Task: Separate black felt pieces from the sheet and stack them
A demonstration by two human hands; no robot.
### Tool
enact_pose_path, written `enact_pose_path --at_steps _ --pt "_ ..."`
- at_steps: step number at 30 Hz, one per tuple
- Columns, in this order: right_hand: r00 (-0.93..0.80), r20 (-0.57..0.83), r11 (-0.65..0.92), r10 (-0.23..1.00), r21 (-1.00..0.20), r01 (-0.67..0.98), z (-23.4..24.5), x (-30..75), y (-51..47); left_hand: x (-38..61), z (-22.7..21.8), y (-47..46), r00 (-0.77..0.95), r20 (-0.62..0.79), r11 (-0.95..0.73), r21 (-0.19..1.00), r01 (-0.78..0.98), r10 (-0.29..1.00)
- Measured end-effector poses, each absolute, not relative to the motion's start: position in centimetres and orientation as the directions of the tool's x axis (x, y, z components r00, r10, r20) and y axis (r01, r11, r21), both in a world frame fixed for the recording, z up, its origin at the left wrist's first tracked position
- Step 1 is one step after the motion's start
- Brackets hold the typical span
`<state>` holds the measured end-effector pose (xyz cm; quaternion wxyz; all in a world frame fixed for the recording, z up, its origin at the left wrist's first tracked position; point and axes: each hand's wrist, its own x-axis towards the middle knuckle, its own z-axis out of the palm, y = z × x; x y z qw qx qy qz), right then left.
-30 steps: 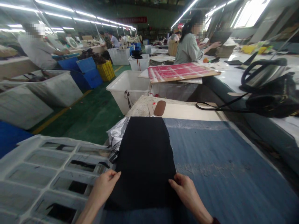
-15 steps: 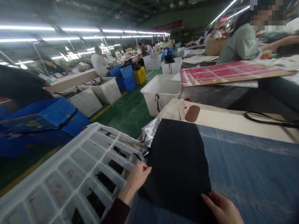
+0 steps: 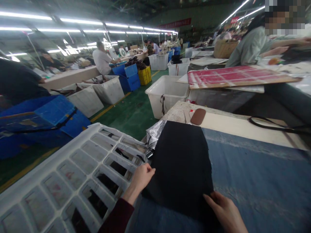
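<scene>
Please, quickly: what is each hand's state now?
Left hand: closed, pinching the black sheet at its left edge.
Right hand: closed, pinching the black sheet's right edge.

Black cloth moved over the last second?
No, none visible: the black cloth still has its far right corner beside the brown oval piece; the view swung.

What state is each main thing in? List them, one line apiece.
Black sheet: spread over blue covering
Left hand: pinching sheet's left edge
Right hand: pinching sheet's right edge
Brown oval piece: lying flat
White tub ahead: upright, open-topped
Ceiling lights: lit
</scene>
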<state>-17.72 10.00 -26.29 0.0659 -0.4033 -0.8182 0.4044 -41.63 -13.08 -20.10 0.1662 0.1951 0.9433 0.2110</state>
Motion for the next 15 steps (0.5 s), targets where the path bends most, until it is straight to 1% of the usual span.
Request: enact_pose_path --at_steps 3,4,6,8,9,11,13,15 --pt "-0.682 -0.252 0.339 0.686 -0.719 0.607 -25.1 -18.0 9.7 -40.8 -19.0 -12.9 -0.88 -0.167 0.848 0.396 0.353 0.444" --pt "-0.681 -0.257 0.338 0.686 -0.716 0.611 -24.8 -18.0 9.6 -40.3 -18.6 -12.7 -0.873 -0.136 0.836 0.387 0.389 0.469" --pt "-0.67 -0.272 0.332 0.691 -0.704 0.628 -24.4 -18.0 9.5 -39.0 -17.9 -12.0 -0.81 -0.03 0.757 0.375 0.534 0.586" --pt "-0.656 -0.289 0.325 0.697 -0.688 0.649 -24.4 -17.8 9.4 -37.4 -17.4 -11.0 -0.668 0.086 0.605 0.351 0.715 0.739" --pt "-0.652 -0.296 0.322 0.698 -0.683 0.655 -24.4 -17.7 9.4 -36.6 -17.4 -10.4 -0.586 0.121 0.522 0.337 0.784 0.801" --pt "-0.653 -0.304 0.323 0.694 -0.68 0.659 -24.6 -17.6 9.3 -35.2 -17.6 -9.4 -0.476 0.114 0.417 0.337 0.844 0.872" --pt "-0.663 -0.303 0.331 0.685 -0.681 0.653 -24.7 -17.7 9.3 -34.4 -18.1 -8.7 -0.447 0.068 0.399 0.348 0.849 0.892" --pt "-0.673 -0.296 0.343 0.678 -0.682 0.646 -24.5 -17.9 9.5 -34.3 -18.8 -8.3 -0.454 0.048 0.412 0.343 0.844 0.89"
